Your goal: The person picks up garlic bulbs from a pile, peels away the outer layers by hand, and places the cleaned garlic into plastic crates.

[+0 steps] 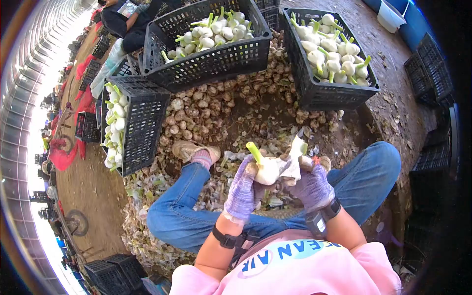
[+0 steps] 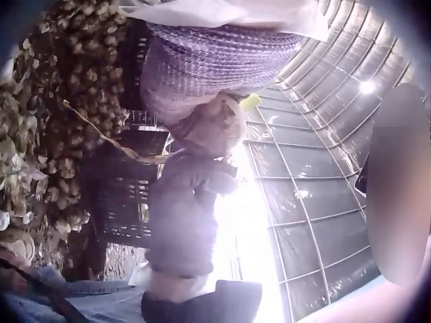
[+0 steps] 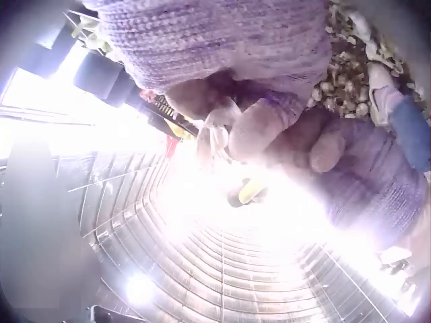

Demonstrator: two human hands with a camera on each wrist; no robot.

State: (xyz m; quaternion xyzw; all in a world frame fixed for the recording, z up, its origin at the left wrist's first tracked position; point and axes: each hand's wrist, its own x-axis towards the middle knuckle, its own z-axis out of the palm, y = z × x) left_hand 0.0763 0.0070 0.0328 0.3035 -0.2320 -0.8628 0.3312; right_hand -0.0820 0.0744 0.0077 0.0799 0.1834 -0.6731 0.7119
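Observation:
In the head view a fresh garlic bulb (image 1: 267, 173), smooth and white with a short green stem, sits in my left hand (image 1: 241, 194), thumb and fingers around its side. My right hand (image 1: 314, 189) pinches a strip of pale papery garlic skin (image 1: 296, 160) beside the bulb; the strip stands up with a green end. Both hands wear purple knit gloves with dirty fingertips. A small orange-red bit (image 1: 316, 160) shows at the right hand's fingers. In the left wrist view the glove hides most of the bulb; glare washes out much of the right wrist view.
Black crates of peeled garlic stand at the left (image 1: 142, 120), the back (image 1: 211, 66) and the right (image 1: 328, 96). Unpeeled garlic bulbs (image 1: 189, 115) lie heaped between them. Loose skins (image 1: 147, 221) cover the ground around my crossed legs. Another person (image 1: 132, 27) sits behind the crates.

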